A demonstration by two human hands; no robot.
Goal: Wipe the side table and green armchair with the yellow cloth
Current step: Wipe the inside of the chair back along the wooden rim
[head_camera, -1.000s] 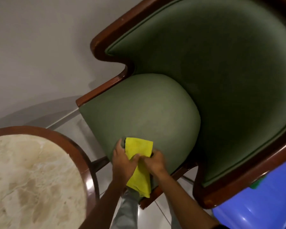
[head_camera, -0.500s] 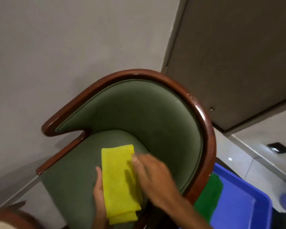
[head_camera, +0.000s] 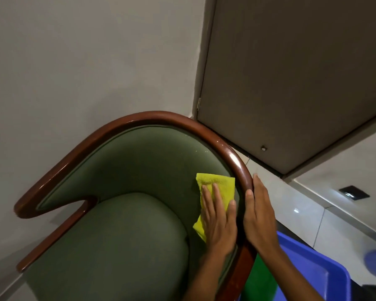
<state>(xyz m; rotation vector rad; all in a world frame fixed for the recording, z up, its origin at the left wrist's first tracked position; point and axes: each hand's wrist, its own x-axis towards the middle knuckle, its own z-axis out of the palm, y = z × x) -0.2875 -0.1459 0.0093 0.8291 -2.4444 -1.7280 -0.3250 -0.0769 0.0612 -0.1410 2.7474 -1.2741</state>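
Observation:
The green armchair (head_camera: 128, 235) with its curved brown wooden rim (head_camera: 139, 119) fills the lower middle of the head view. A folded yellow cloth (head_camera: 220, 181) lies against the inner right side of the padded backrest. My left hand (head_camera: 218, 222) presses flat on the cloth, fingers spread upward. My right hand (head_camera: 261, 216) grips the wooden rim just beside it, thumb on the inside and fingers over the outside. The side table is out of view.
A blue plastic tub (head_camera: 313, 270) with something green (head_camera: 261, 279) in it stands right of the chair. A grey door (head_camera: 291, 83) is behind the chair at the right, a plain wall (head_camera: 85, 61) at the left. Pale floor tiles (head_camera: 302, 213) lie at right.
The view has risen from the seat front to the backrest. The cloth has gone from the seat cushion to the inner right backrest under my left hand, and my right hand has moved onto the rim.

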